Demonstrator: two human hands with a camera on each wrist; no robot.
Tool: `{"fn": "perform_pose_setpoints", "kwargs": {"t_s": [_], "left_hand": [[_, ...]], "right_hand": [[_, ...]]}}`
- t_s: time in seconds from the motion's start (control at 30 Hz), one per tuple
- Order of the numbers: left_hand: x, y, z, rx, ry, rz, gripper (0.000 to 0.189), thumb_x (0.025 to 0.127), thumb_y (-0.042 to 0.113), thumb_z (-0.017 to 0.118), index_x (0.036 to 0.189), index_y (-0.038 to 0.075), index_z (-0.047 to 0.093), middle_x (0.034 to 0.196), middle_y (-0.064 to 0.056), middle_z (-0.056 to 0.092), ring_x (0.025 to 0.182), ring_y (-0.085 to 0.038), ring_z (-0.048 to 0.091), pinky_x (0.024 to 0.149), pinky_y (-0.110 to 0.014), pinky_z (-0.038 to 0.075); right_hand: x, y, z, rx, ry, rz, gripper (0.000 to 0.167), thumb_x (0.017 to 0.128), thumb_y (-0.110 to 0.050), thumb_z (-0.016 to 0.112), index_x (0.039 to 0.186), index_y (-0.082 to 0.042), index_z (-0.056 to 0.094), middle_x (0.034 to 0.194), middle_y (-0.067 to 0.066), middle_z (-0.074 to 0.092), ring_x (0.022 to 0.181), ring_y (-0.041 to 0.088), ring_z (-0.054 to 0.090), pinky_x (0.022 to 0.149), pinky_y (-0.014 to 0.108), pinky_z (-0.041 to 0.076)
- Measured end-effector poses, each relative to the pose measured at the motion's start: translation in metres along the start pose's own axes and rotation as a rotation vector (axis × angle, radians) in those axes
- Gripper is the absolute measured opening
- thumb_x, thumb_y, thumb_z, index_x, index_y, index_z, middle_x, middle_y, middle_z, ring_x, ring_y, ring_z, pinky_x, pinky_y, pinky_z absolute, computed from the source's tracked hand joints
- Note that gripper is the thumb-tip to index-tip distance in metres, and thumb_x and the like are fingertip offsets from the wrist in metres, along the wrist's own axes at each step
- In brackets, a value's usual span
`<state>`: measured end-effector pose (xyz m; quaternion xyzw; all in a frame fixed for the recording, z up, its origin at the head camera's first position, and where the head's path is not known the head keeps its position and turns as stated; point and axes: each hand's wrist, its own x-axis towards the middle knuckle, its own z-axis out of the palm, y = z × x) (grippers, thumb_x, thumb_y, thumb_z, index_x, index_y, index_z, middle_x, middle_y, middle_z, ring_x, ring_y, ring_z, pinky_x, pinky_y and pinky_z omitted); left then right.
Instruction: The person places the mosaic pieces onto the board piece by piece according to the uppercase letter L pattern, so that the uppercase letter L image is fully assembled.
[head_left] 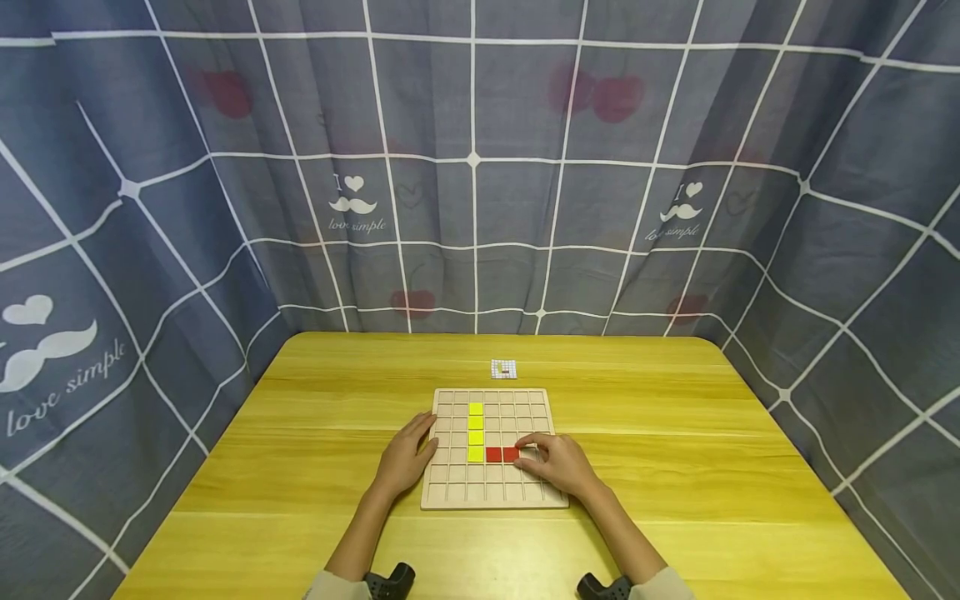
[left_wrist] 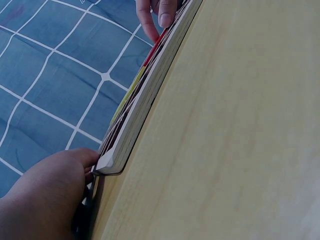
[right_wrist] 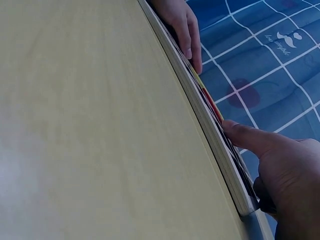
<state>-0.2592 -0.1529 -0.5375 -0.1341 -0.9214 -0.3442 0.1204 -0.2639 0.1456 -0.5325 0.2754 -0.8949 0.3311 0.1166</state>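
A pale wooden grid board (head_left: 450, 493) lies flat on the table. On it, several yellow square tiles (head_left: 476, 423) form a column left of the middle. Two red square tiles (head_left: 493, 454) continue rightward from the column's lowest yellow tile. My right hand (head_left: 564, 467) reaches over the board's right side, its thumb and index finger pinching the right-hand red tile (head_left: 510, 455). Along the board's left edge rests my left hand (head_left: 405, 454), touching it with fairly straight fingers. In the right wrist view, the right thumb (right_wrist: 245, 135) meets the end of the red strip.
Behind the board lies a small card (head_left: 504, 369) printed with a grid pattern. The yellow wood-grain table (head_left: 315, 467) extends to both sides. A blue-grey checked curtain (head_left: 420, 200) hangs around its back and sides.
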Motion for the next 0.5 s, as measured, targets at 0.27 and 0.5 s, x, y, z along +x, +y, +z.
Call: {"fn": "perform_pose_setpoints", "kwargs": {"t_s": [0.27,0.5], "left_hand": [[0.000,-0.002,0.002,-0.025,-0.007,0.002,0.045,0.093,0.022,0.056,0.134,0.004,0.048,0.140,-0.010,0.042,0.131,-0.030,0.033,0.104,-0.051,0.029],[0.001,-0.001,-0.005,-0.152,-0.037,-0.049,0.045,0.092,0.018,0.057,0.133,0.001,0.048,0.143,-0.014,0.037,0.130,-0.034,0.033,0.104,-0.052,0.029]], "right_hand": [[-0.003,0.009,-0.008,0.115,0.026,0.027,0.023,0.080,-0.034,0.072,0.098,-0.020,0.070,0.046,-0.013,0.030,0.041,-0.002,0.020,0.039,0.017,0.023],[-0.013,0.031,-0.036,0.130,0.106,0.073,0.022,0.084,-0.032,0.067,0.097,-0.014,0.071,0.045,-0.013,0.030,0.039,-0.001,0.021,0.037,0.018,0.025]]}}
